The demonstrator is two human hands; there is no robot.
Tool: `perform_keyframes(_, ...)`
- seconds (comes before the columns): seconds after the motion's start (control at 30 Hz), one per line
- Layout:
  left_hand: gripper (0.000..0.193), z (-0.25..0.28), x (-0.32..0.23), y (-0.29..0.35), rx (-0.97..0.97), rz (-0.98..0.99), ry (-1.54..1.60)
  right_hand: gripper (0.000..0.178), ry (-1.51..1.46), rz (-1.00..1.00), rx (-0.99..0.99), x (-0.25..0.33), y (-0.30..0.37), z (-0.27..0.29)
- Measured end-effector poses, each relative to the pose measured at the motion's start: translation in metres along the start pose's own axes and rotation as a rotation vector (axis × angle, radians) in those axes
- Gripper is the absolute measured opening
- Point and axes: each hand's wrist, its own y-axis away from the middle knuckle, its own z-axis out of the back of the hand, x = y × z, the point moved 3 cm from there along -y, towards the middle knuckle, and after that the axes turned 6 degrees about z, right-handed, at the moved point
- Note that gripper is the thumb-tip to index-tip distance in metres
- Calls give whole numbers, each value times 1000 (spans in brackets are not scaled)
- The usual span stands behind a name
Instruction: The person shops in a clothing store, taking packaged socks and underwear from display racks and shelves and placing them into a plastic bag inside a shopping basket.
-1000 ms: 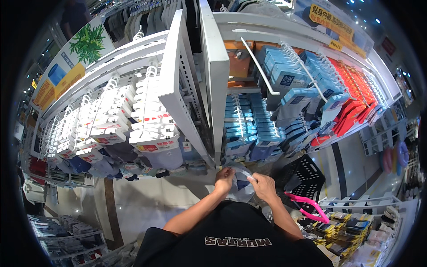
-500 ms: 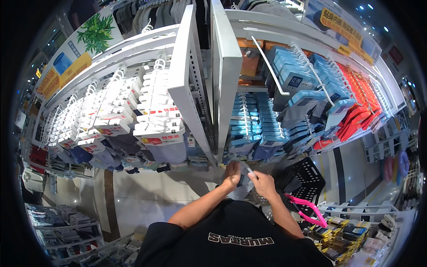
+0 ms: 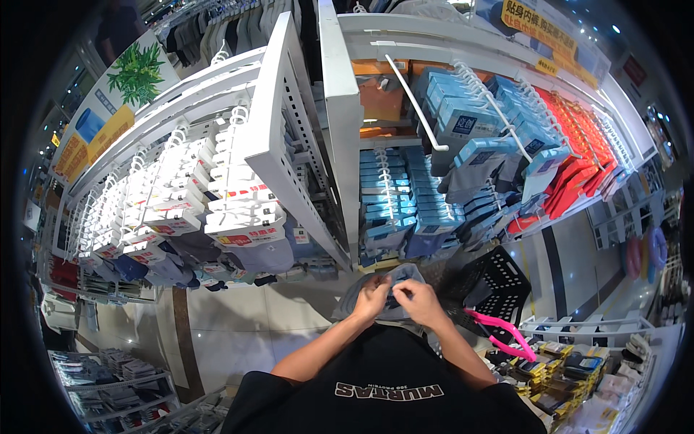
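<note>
My left hand (image 3: 371, 298) and my right hand (image 3: 420, 301) are close together in front of my chest, fingers curled into pinches. Whatever sits between the fingertips is too small to make out. Just under and beyond both hands is a greyish, see-through thing (image 3: 409, 273) with a rounded outline, which looks like a plastic bag; I cannot tell if the fingers grip its edge. To the right of my right hand stands a black perforated shopping basket (image 3: 497, 278) with a bright pink handle (image 3: 504, 331).
White display racks hold white-carded packs (image 3: 246, 224), blue-carded packs (image 3: 466, 119) and red packs (image 3: 571, 155) on hooks. A white upright panel (image 3: 341, 94) divides them. Low shelves with yellow-edged packs (image 3: 553, 369) are at lower right, another stacked shelf (image 3: 116, 383) at lower left.
The hands have come closer together, fingertips almost meeting. The greyish see-through thing, narrow between them before, now spreads wider behind them. The whole view has shifted slightly.
</note>
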Motion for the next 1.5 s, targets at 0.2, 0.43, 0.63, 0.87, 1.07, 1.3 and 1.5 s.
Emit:
perform_keyframes(0.2,40,-20,-5,12,275,-214,-162,19,527,308,447,-127,-4,-78)
perform_keyframes(0.43,43,-22,-9,32,321,-195,-180,29,380,-214,517,-168,4,-98)
perform_keyframes(0.63,41,-11,15,22,227,-173,-104,18,305,69,541,-140,5,-88)
perform_keyframes(0.87,40,-18,2,25,217,-237,-171,30,546,66,618,-140,9,-83)
perform_keyframes(1.07,39,-8,9,11,144,-177,-110,35,489,-215,421,-83,18,-65)
perform_keyframes(1.3,35,11,4,3,67,-103,19,31,436,-50,273,-58,35,-31)
perform_keyframes(1.5,31,22,-15,14,17,-51,54,32,-156,-51,31,0,24,37)
